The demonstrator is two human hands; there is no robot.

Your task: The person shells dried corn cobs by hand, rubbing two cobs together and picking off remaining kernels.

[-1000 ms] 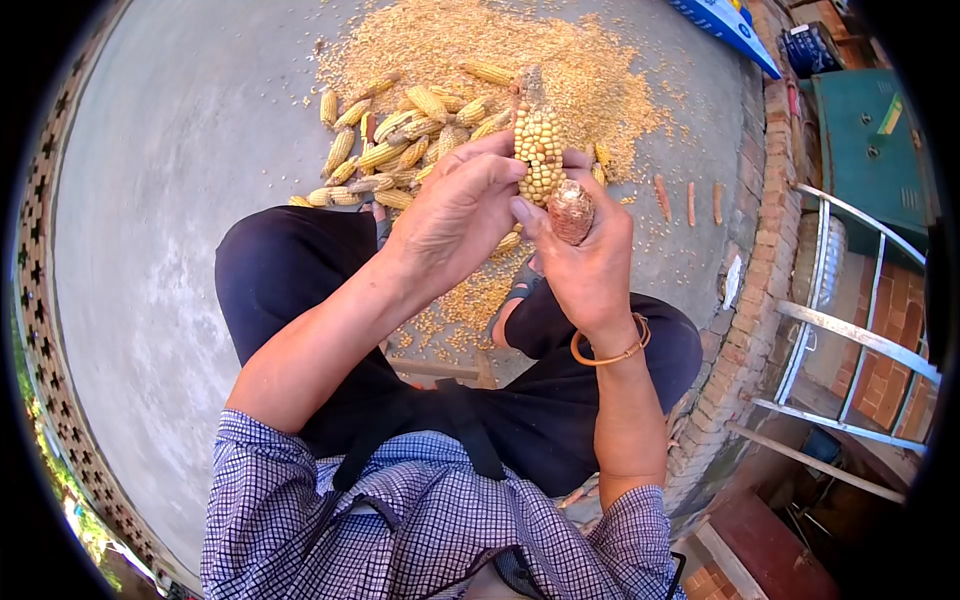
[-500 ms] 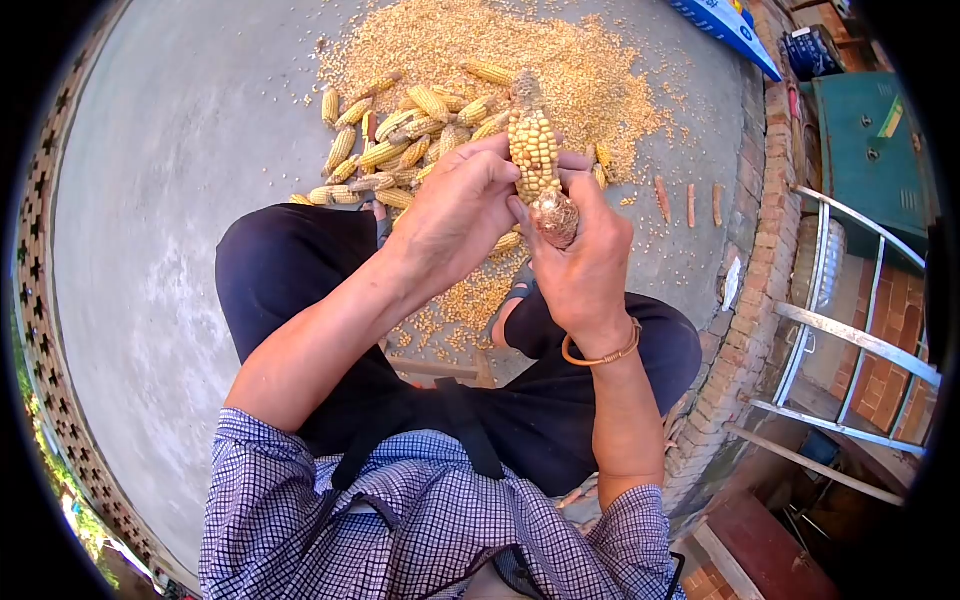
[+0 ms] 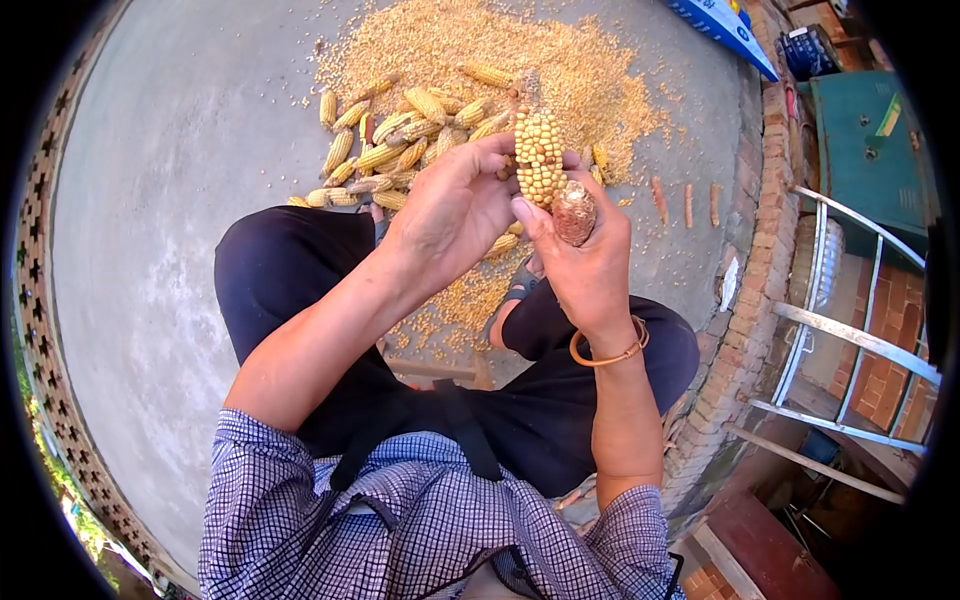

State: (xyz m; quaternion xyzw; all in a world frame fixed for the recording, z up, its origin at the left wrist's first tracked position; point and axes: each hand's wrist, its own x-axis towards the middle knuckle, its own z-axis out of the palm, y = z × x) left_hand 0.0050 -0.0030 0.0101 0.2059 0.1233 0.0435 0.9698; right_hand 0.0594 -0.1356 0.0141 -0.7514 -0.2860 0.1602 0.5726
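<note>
A yellow corn cob (image 3: 540, 150) with kernels on it is upright between my two hands. My left hand (image 3: 458, 205) holds it from the left side, fingers bent around it. In my right hand (image 3: 587, 265) is a reddish bare cob (image 3: 573, 213), its end beside my thumb, against the lower part of the corn cob. Beyond my hands lie a pile of corn cobs (image 3: 395, 130) and a wide spread of loose kernels (image 3: 590, 75). More kernels (image 3: 455, 315) lie on the ground between my feet.
Several bare cobs (image 3: 688, 205) lie on the concrete ground (image 3: 170, 250) at the right. A brick edge (image 3: 765, 260) runs alongside, with a metal ladder-like frame (image 3: 855, 340) and a green metal box (image 3: 868, 150) beyond it. A blue bag (image 3: 725, 35) is at the top right.
Over the last half second my right hand and the bare cob have tilted and shifted slightly right. The corn cob has moved a little right, and my left fingers have shifted on it.
</note>
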